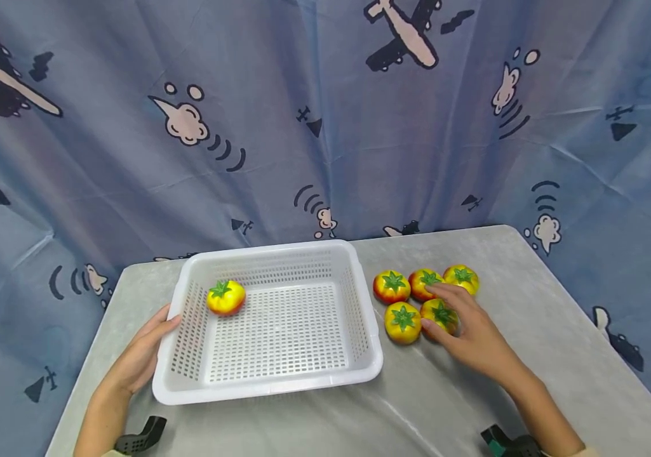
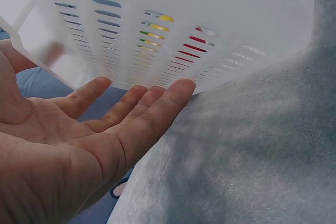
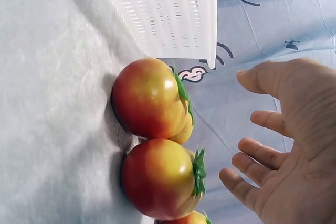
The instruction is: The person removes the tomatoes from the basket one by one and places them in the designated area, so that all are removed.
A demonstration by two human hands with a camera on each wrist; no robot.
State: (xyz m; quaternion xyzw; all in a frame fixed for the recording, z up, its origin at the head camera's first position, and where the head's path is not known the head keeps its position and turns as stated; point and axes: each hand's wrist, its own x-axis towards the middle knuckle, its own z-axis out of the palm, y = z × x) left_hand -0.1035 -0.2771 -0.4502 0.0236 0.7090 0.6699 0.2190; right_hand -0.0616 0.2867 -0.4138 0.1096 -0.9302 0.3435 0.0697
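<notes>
A white perforated plastic basket (image 1: 268, 388) stands on the table, with one red-and-yellow tomato (image 1: 228, 301) inside near its left wall. My left hand (image 1: 141, 357) holds the basket's left side, thumb over the rim and fingers along the outer wall (image 2: 152, 114). Right of the basket, several more tomatoes with green star-shaped tops sit close together. Over the right-hand ones hovers my right hand (image 1: 470, 330), fingers spread and loosely bent around the tomato (image 1: 438, 312) at the front right. In the right wrist view a gap shows between this hand and the nearest tomatoes (image 3: 157, 179).
The grey table (image 1: 416, 406) has its far edge against a blue curtain (image 1: 279, 127) printed with planes and clouds. Another tomato (image 1: 402, 324) sits between the basket and the right hand. Dark straps (image 1: 142, 437) are worn on both wrists.
</notes>
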